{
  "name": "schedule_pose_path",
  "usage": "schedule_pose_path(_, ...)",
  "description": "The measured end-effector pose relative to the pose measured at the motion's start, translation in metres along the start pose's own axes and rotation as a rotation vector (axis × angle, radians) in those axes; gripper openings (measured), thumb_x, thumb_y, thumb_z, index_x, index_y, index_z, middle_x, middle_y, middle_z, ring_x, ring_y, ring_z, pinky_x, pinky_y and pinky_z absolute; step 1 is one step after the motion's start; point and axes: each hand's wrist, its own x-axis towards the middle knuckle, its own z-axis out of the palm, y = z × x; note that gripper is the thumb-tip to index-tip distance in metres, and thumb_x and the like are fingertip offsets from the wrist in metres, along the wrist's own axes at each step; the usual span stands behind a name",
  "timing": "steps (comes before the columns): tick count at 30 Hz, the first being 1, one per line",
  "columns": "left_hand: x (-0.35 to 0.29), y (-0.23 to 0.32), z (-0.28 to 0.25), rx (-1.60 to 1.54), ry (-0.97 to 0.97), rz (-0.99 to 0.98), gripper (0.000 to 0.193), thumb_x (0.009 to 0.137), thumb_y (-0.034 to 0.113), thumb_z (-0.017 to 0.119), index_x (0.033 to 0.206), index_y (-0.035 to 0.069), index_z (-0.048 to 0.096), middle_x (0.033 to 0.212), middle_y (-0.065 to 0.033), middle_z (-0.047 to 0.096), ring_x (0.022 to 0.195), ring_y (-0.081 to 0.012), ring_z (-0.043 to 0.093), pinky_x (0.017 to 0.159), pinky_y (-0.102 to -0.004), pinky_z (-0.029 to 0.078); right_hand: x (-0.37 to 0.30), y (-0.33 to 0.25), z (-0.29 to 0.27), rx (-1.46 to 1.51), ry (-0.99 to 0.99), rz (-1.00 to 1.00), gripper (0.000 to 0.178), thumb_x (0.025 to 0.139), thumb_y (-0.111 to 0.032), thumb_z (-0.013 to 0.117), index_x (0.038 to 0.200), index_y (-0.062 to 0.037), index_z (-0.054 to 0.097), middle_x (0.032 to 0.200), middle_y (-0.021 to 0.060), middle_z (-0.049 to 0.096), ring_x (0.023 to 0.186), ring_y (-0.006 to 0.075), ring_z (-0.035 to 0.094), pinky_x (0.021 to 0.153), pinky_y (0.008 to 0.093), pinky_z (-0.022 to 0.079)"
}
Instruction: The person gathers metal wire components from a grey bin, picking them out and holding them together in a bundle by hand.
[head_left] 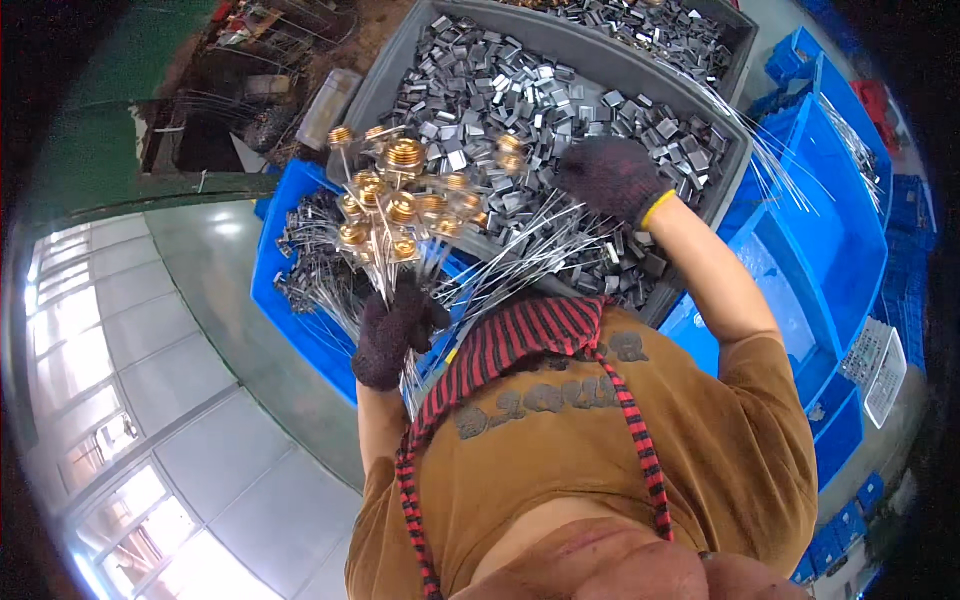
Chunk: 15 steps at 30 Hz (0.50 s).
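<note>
My left hand (388,335), in a dark knit glove, is closed around a bundle of thin metal rods topped with brass threaded fittings (402,205). The fittings fan out above the glove, some of them blurred. My right hand (612,180), in a dark glove with a yellow cuff, reaches over small bent metal pieces (460,110) heaped in a grey tray (398,50). Its fingers point left and down among the pieces, and the back of the glove hides what they touch. Loose thin rods (520,255) lie across the tray's near side, between my hands.
A blue bin (268,265) with dark wired parts stands left of the tray. Larger blue bins (835,170) are at the right, with thin rods (775,170) jutting over them. A clear plastic box (330,108) sits by the tray's left wall. A white basket (885,375) lies far right.
</note>
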Motion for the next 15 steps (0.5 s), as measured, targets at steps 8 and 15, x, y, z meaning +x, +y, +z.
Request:
schedule_pose_path(8,0.027,-0.004,0.002,-0.099,-0.046,-0.17,0.034,0.101,0.03,0.067,0.111,-0.002,0.074,0.078,-0.0099,0.073,0.053,-0.0115,0.059,0.049,-0.0258,0.046,0.112,-0.005,0.068,-0.071,-0.128,-0.118,0.036,0.097,-0.039,0.058,0.118,-0.0143,0.074,0.125,0.015,0.072,0.115,0.0351,0.07,0.094,0.0506,0.056)
schedule_pose_path(15,0.027,-0.017,-0.004,-0.081,0.077,-0.2,0.025,0.097,0.021,0.073,0.109,0.0,0.075,0.076,-0.0081,0.074,0.054,-0.012,0.061,0.048,-0.028,0.047,0.146,-0.015,0.096,-0.117,-0.432,-0.107,0.046,0.084,-0.022,0.065,0.128,-0.0125,0.069,0.115,0.0206,0.074,0.109,0.0394,0.071,0.092,0.0494,0.057)
